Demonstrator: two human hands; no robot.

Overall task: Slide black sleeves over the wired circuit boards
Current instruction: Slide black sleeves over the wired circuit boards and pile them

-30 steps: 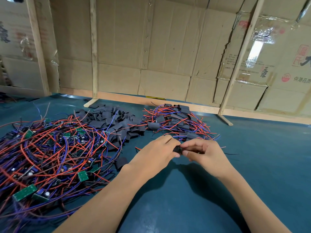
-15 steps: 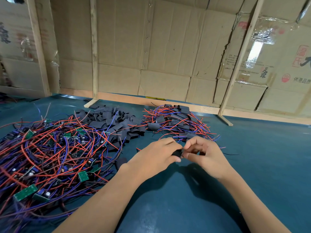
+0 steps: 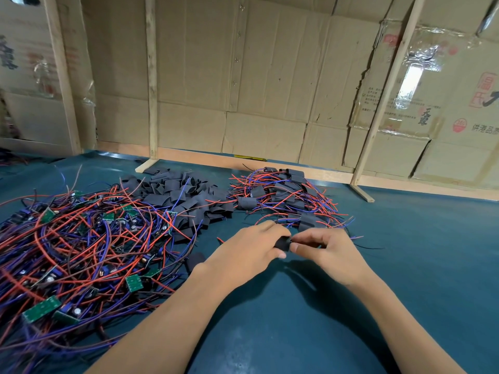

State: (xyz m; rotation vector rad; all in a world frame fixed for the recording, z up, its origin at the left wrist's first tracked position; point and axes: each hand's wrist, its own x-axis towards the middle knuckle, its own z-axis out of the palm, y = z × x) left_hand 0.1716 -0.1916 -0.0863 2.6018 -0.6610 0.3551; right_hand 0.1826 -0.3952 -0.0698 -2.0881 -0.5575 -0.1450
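Observation:
My left hand (image 3: 251,248) and my right hand (image 3: 328,252) meet over the blue table, and both pinch a small black sleeve (image 3: 283,243) between their fingertips. The board inside it is hidden by my fingers. A big tangle of bare green circuit boards with red and purple wires (image 3: 81,252) lies to the left. A heap of loose black sleeves (image 3: 183,197) sits behind it. Sleeved boards with wires (image 3: 286,198) are piled just beyond my hands.
The blue table (image 3: 418,265) stretches to the right and toward me. A cardboard wall (image 3: 256,90) with wooden posts (image 3: 151,85) closes off the back edge. One loose sleeve (image 3: 195,260) lies beside my left wrist.
Both hands stayed together on the sleeve. The right hand's fingers shifted slightly at the sleeve's right end.

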